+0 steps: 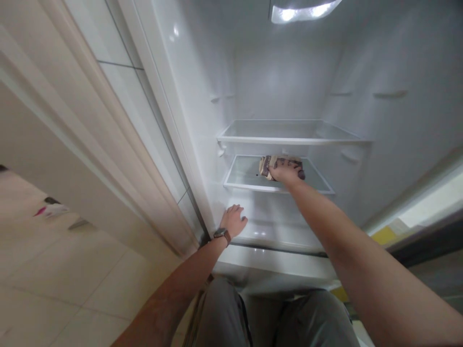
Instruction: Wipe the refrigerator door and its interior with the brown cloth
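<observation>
On the lower glass shelf (246, 176) of an open fridge lies a bunched cloth (265, 166) in brown and beige. My right hand (285, 172) grips it from above, pressing it against the glass with the fingers over its far side. My left hand (233, 220) rests low at the fridge's left inner wall, below that shelf. Its fingers are apart and hold nothing. A dark-faced watch (221, 233) with a brown strap is on the left wrist.
Above the cloth, a second glass shelf (282, 129) spans the fridge. Shelf supports (390, 94) jut from the side walls, and a lit lamp (304, 12) is overhead. A door frame (108, 135) stands at left; the fridge's front sill (275, 260) lies before my knees.
</observation>
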`<state>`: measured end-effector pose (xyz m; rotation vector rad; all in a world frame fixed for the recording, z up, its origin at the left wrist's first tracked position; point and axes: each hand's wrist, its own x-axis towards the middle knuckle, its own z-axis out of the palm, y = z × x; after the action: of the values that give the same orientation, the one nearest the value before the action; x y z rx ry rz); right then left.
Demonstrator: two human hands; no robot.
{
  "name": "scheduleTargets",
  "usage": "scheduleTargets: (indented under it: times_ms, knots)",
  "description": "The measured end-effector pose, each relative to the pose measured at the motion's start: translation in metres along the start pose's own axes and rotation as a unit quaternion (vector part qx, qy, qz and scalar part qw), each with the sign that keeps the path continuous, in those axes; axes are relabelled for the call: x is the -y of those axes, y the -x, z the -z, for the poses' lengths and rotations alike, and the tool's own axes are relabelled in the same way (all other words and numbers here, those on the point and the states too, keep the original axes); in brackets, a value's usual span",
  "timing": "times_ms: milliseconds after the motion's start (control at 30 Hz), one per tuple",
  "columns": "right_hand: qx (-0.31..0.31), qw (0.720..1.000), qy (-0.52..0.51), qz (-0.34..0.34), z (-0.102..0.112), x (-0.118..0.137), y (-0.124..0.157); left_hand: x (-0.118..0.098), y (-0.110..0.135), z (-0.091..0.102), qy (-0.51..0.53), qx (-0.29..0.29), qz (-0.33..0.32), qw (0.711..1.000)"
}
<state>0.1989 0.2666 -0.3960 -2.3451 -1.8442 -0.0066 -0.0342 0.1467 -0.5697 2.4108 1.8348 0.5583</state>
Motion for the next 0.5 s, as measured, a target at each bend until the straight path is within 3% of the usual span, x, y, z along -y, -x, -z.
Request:
scheduleTargets:
  times_ms: [200, 300, 400, 500]
  knots:
    - [0.034, 0.995, -0.014, 0.098, -0.014, 0.119, 0.012, 0.0, 0.0, 0.003, 0.001, 0.007, -0.011, 1.0]
    - [0.047, 0.991, -0.018, 0.127, -0.016, 0.153, 0.023, 0.0, -0.001, 0.003, 0.004, 0.016, -0.006, 1.0]
    - [0.062, 0.986, -0.02, 0.154, -0.014, 0.145, 0.017, 0.0, 0.0, 0.005, 0.006, 0.022, -0.005, 1.0]
    - [0.071, 0.981, -0.009, 0.178, -0.011, 0.098, -0.002, 0.0, 0.001, 0.006, 0.006, 0.022, -0.003, 1.0]
